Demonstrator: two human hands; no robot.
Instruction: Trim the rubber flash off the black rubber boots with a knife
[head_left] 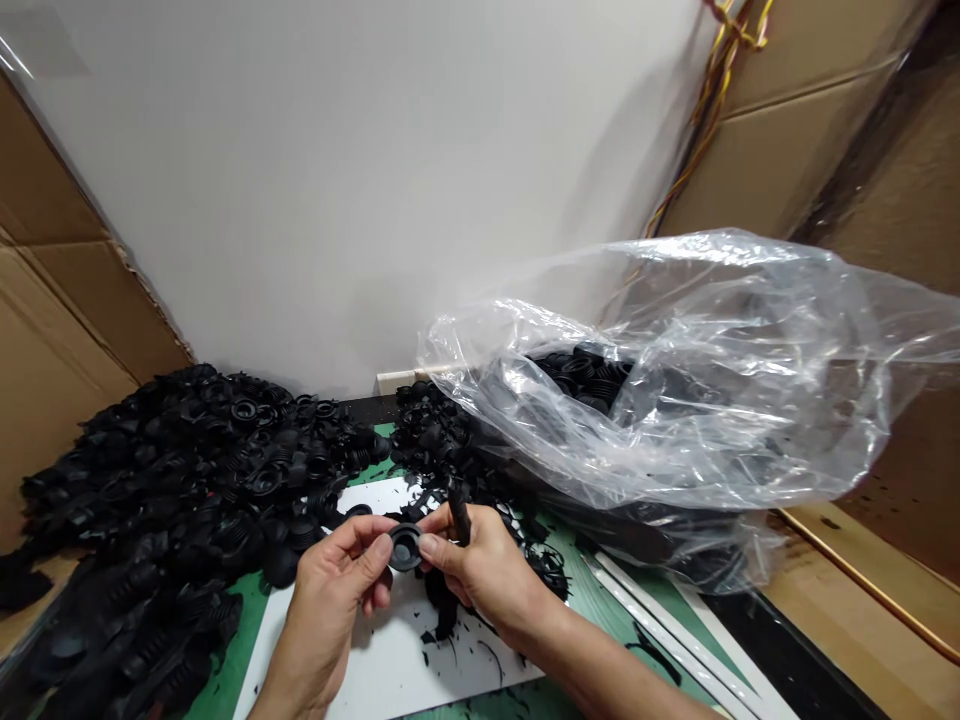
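Note:
A round black rubber part (405,547) with a raised rim and a hollow centre is pinched by both hands. My left hand (337,580) is closed on its left edge with thumb and fingers. On the right edge, the thumb and forefinger of my right hand (480,565) are closed on it too. A slim dark stick-like tool (459,512) stands up out of my right hand; its kind I cannot make out. Below the hands lies a white board (375,660), scattered with thin black rubber trimmings (442,610).
At left rises a big heap of black rubber parts (187,470). A clear plastic bag (675,440) with more black parts stands at right. White strips (667,630) lie on the green surface (630,600). Cardboard (67,260) flanks the pale back wall (360,180); twisted wires (697,140) hang at right.

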